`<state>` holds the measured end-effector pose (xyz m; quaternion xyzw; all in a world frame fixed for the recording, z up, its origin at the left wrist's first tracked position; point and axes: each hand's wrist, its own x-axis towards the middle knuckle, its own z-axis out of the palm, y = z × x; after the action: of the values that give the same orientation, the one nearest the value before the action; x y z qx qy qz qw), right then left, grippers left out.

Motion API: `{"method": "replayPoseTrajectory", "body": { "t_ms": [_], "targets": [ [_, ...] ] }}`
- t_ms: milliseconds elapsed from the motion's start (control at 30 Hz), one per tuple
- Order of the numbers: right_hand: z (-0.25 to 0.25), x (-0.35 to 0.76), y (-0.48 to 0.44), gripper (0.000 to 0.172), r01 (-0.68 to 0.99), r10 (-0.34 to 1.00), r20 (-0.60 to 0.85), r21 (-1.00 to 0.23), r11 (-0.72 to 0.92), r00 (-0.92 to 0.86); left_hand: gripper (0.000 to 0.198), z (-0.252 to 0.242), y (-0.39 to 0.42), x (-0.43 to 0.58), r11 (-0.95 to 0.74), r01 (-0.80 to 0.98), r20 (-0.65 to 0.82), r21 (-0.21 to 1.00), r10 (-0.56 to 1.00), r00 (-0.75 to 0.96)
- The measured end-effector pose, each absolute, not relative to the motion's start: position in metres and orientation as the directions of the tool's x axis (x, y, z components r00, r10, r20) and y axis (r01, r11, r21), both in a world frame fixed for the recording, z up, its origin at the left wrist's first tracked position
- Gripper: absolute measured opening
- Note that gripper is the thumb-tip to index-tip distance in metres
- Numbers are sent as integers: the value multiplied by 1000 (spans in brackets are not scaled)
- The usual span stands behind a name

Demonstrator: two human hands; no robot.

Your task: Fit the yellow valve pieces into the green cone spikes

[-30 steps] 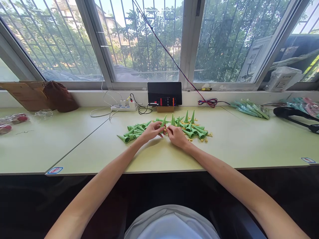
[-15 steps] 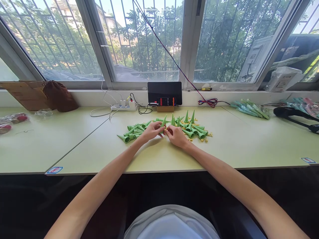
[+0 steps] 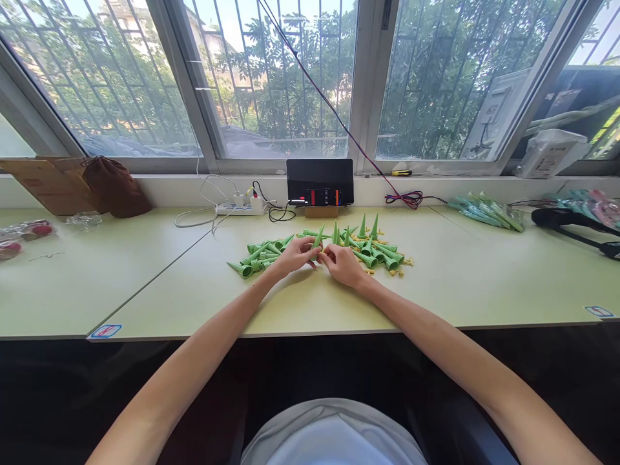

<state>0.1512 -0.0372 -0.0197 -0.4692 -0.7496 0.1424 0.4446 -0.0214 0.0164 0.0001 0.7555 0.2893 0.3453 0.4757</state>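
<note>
Green slender cone (image 3: pixel 318 236), tip up; left hand (image 3: pixel 295 254) grasping, right hand (image 3: pixel 343 263) pinching yellow piece (image 3: pixel 323 250).

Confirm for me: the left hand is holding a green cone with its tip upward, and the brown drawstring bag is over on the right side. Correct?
Not quite: in the head view, the brown drawstring bag is on the left side, not the right. The left hand is indeed holding a green cone with its tip upward.
</note>
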Motion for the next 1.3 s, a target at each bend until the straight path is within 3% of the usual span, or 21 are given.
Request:
{"method": "replayPoseTrajectory", "body": {
  "t_ms": [1300],
  "targets": [
    [-19, 151, -38, 20, 636, 860, 472, -606, 477, -195, 45, 4, 12, -21, -339, 131, 190, 932, 762, 619]
  ]
}}
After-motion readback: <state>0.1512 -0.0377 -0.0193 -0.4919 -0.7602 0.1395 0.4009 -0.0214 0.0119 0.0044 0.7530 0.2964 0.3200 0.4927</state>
